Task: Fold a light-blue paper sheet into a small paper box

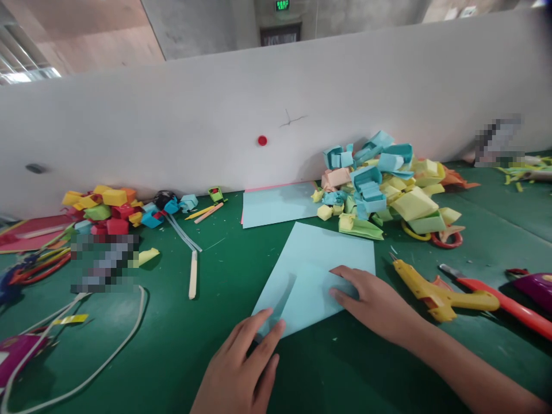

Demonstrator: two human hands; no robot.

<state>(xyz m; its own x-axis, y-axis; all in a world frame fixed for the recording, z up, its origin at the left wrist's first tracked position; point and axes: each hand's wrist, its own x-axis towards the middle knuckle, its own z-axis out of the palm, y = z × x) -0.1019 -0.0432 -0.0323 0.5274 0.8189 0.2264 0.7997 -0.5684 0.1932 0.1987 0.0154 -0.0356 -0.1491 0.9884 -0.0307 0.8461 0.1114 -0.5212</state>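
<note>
A light blue sheet of paper (pixel 319 270) lies flat on the green worktop (pixel 207 322), near its front edge and turned so one corner points toward the person. Its near-left part looks folded over, with a crease line running up from the near corner.

The right hand (pixel 375 305) rests palm-down on the right half of the sheet, fingers (pixel 345 284) spread flat and pressing the paper — open, gripping nothing. The left hand (pixel 245 368) comes in from below, its fingertips (pixel 269 328) laid on the near corner, also flat and open, pinning rather than pinching.

To crease well here, it seems best to keep the right hand as an anchor so the sheet cannot slide on the smooth worktop, line up the edges at the corner first, then run the left fingertips along the fold from the corner outward in a single firm stroke.

Just right of the sheet lies a yellow glue gun (pixel 435 290), with red-handled scissors (pixel 495 296) beyond it. Behind, a second blue sheet (pixel 276 207) sits against the white partition (pixel 215 115), beside a heap of folded blue and yellow paper pieces (pixel 388 190). Well to the left are another pile of folded pieces in red, yellow and orange (pixel 103 210), a few wooden sticks (pixel 193 275) and a white cable (pixel 112 353).
</note>
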